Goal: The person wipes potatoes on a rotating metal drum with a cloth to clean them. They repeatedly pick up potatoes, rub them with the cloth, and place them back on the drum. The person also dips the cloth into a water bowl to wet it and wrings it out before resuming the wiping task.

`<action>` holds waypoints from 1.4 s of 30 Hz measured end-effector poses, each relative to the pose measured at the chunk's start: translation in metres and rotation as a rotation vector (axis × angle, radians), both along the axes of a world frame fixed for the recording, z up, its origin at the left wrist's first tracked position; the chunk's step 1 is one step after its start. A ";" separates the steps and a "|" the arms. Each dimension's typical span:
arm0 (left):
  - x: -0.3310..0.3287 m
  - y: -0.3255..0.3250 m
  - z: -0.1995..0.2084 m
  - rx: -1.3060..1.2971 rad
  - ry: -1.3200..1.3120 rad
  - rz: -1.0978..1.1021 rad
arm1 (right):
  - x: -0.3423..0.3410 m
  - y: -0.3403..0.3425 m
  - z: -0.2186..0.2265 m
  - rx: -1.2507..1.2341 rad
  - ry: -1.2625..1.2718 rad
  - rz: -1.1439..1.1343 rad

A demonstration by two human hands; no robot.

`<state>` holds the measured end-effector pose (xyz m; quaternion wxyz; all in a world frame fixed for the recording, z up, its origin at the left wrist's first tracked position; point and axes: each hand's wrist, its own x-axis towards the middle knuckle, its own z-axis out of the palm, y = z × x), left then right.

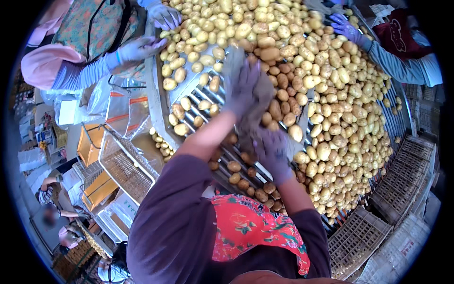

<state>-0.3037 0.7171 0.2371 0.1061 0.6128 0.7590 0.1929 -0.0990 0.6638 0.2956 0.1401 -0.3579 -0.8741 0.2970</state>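
Observation:
My left hand (242, 90), in a purple-grey glove, is over the metal rollers (227, 97) and partly smeared by motion. A grey-brown cloth (249, 124) runs beneath and beside its fingers and down to my right hand. Gloved the same way, my right hand (274, 151) is closed on the lower end of that cloth, nearer to my body. Brown potatoes (283, 94) lie just right of the cloth, and several more (235, 166) rest on the rollers below it. The cloth hides parts of both hands' fingers.
A large heap of pale potatoes (343, 128) covers the right side. Other people's gloved hands reach in at upper left (142, 49), top (164, 18) and upper right (348, 29). A plastic basket (125, 165) stands left; crates (359, 239) stand lower right.

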 end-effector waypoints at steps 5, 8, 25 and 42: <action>0.029 -0.063 0.022 0.041 0.037 -0.223 | 0.060 -0.054 0.003 0.127 -0.193 0.121; 0.033 0.012 0.007 -0.005 0.004 -0.045 | 0.039 -0.034 -0.025 -0.013 -0.247 0.134; -0.115 -0.119 -0.011 -0.056 0.304 0.317 | -0.046 -0.077 -0.014 0.154 -0.025 0.171; 0.101 0.001 0.078 0.416 -0.226 -0.292 | 0.139 0.001 0.104 -0.418 1.022 -0.840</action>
